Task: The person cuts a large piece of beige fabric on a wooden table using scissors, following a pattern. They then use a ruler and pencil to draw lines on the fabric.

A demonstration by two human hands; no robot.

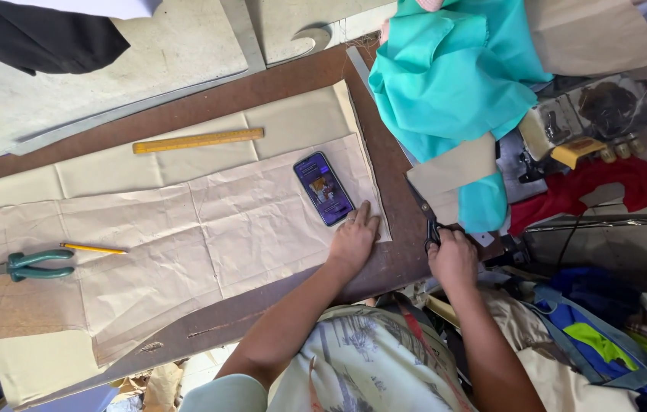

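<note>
My left hand [354, 238] lies flat on a creased brown paper pattern [186, 236], pressing its near corner just below a smartphone [323, 188] with a lit screen. My right hand [453, 255] grips the dark handles of a pair of scissors [424, 214], whose blades reach into a tan paper piece [453, 169] at the table's right edge. Teal fabric [453, 76] hangs over that piece.
A yellow ruler [197, 140] lies on cream cloth [110, 172] above the pattern. A yellow pencil [93, 248] and green-handled pliers [30, 264] rest at the left. Red cloth [613, 187], a sewing machine [590, 114] and mixed fabrics crowd the right. Dark cloth [33, 34] lies top left.
</note>
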